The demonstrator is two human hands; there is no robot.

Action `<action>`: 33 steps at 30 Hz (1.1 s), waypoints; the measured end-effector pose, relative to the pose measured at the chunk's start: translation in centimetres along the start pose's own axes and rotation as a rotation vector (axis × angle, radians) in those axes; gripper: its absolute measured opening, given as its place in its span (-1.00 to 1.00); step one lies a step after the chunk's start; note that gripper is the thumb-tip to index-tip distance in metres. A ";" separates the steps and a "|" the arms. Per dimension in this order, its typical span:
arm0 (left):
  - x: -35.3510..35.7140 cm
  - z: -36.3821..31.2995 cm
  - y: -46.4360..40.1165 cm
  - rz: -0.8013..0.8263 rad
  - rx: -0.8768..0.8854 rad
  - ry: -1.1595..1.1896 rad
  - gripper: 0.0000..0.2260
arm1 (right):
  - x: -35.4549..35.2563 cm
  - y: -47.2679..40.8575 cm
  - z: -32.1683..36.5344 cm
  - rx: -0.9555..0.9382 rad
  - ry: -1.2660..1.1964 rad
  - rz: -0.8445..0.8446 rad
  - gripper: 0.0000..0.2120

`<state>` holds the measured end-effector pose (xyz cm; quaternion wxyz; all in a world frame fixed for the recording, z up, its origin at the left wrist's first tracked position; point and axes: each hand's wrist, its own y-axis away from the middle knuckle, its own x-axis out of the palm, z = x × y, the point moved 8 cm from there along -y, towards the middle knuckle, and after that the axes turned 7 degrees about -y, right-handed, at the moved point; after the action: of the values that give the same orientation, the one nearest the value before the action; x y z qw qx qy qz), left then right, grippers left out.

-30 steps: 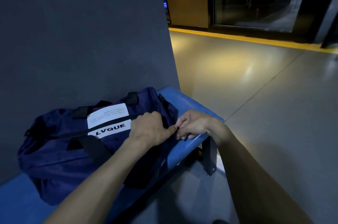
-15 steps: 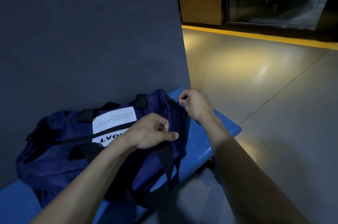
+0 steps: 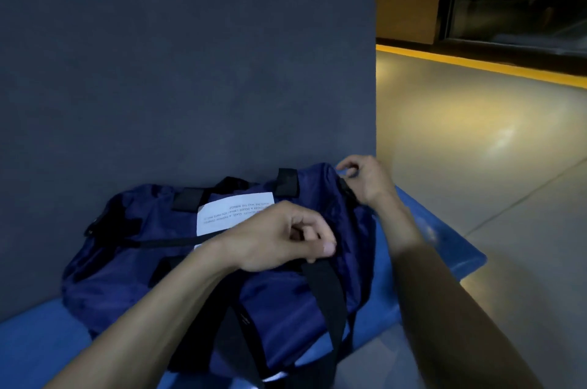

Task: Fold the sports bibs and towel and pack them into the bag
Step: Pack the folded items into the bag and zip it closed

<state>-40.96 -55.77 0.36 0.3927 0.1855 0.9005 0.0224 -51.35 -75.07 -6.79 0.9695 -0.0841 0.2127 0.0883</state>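
The navy-blue fabric duffel bag [image 3: 286,293] lies on the blue bench [image 3: 444,245]. The left hand [image 3: 279,239] pinches fabric at centre, apparently to steady it. At 2 o'clock, the right hand [image 3: 365,179] pinches the bag's end, likely the zipper.

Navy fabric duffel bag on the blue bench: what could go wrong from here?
1. The navy fabric duffel bag lies near the blue bench end; a hard tug by the right hand at that end might drag it toward the edge.
2. The left hand grips loose fabric by the black webbing strap; that fabric could bunch and possibly snag the closure.
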 end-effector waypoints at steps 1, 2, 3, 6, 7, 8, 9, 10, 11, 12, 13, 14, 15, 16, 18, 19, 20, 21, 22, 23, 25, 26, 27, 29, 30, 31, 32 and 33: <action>-2.0 0.4 0.7 -0.096 -0.001 -0.012 -0.91 | -0.7 0.2 0.5 0.016 -0.085 0.003 -0.82; -4.6 0.9 1.8 -0.224 -0.015 -0.079 -0.93 | -1.4 0.6 1.3 0.052 -0.179 0.025 -0.74; -7.7 1.9 3.3 -0.376 -0.059 -0.210 -0.93 | -2.0 1.1 2.0 0.111 -0.263 0.074 -0.62; -17.5 8.0 9.6 -0.743 -0.480 -0.711 -0.84 | -1.8 3.4 4.3 0.244 -0.145 0.275 -0.42; -19.6 10.8 11.6 -0.742 -0.669 -0.786 -0.71 | -1.3 3.9 4.7 0.251 -0.030 0.302 -0.44; -20.5 13.6 13.1 -0.680 -0.819 -0.793 -0.59 | -0.8 4.4 5.0 0.246 0.075 0.309 -0.48; -20.3 15.6 14.1 -0.600 -0.892 -0.764 -0.53 | -0.2 4.6 5.1 0.231 0.156 0.298 -0.52; -19.3 17.1 14.6 -0.542 -0.904 -0.726 -0.52 | 0.2 4.8 5.3 0.204 0.216 0.273 -0.56; -18.2 17.6 15.2 -0.535 -0.886 -0.692 -0.55 | 0.4 5.1 5.4 0.176 0.244 0.246 -0.59; -17.3 17.9 15.7 -0.575 -0.855 -0.661 -0.58 | 0.4 5.5 5.6 0.158 0.236 0.218 -0.62; -16.7 17.9 16.2 -0.622 -0.835 -0.617 -0.60 | 0.1 5.7 5.7 0.151 0.192 0.186 -0.65; -16.3 17.5 16.8 -0.664 -0.812 -0.556 -0.59 | -0.2 6.0 6.0 0.145 0.133 0.156 -0.66; -16.3 16.9 17.5 -0.691 -0.780 -0.443 -0.57 | -0.5 6.4 6.4 0.130 0.071 0.133 -0.66; -16.7 16.3 18.2 -0.738 -0.723 -0.281 -0.56 | -0.6 6.9 7.1 0.111 -0.010 0.120 -0.66; -18.3 14.3 20.4 -0.817 -0.614 0.119 -0.60 | -0.9 7.9 9.4 0.068 -0.220 0.128 -0.69; -19.3 13.2 21.7 -0.838 -0.561 0.259 -0.61 | -1.2 8.4 11.0 0.054 -0.292 0.140 -0.69; -20.6 12.7 23.0 -0.842 -0.522 0.342 -0.60 | -1.4 8.8 12.8 0.044 -0.324 0.160 -0.68; -21.7 12.5 24.5 -0.851 -0.502 0.397 -0.56 | -1.4 9.2 14.7 0.030 -0.330 0.187 -0.67; -22.3 12.7 26.0 -0.852 -0.511 0.436 -0.51 | -1.1 9.2 16.3 0.004 -0.332 0.205 -0.66; -22.6 13.4 27.3 -0.852 -0.538 0.473 -0.47 | -0.6 9.2 17.8 -0.026 -0.326 0.202 -0.67; -22.3 14.7 29.3 -0.870 -0.596 0.513 -0.48 | 1.4 9.3 19.3 -0.081 -0.231 0.155 -0.66; -21.7 15.5 30.3 -0.894 -0.634 0.488 -0.51 | 2.8 9.4 19.1 -0.084 -0.150 0.132 -0.64; -21.0 16.5 31.3 -0.915 -0.691 0.413 -0.55 | 4.3 9.8 18.4 -0.073 -0.055 0.122 -0.63; -19.2 18.2 34.0 -0.901 -0.822 0.197 -0.60 | 7.2 11.0 16.5 -0.030 0.147 0.170 -0.62; -18.4 18.8 35.6 -0.885 -0.869 0.098 -0.57 | 8.0 11.6 15.7 -0.005 0.223 0.188 -0.55; -17.8 19.2 37.0 -0.891 -0.897 0.016 -0.51 | 8.3 12.0 15.2 0.015 0.270 0.187 -0.43; -17.1 19.2 38.2 -0.910 -0.905 -0.013 -0.44 | 8.3 12.4 15.1 0.040 0.300 0.187 -0.35; -16.2 19.1 38.9 -0.923 -0.897 0.024 -0.40 | 8.5 12.6 15.0 0.076 0.303 0.194 -0.33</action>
<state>-4.86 -27.33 5.74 0.3912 -0.4037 0.7951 0.2278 -40.42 -58.65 1.41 0.9158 -0.0390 0.3664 0.1595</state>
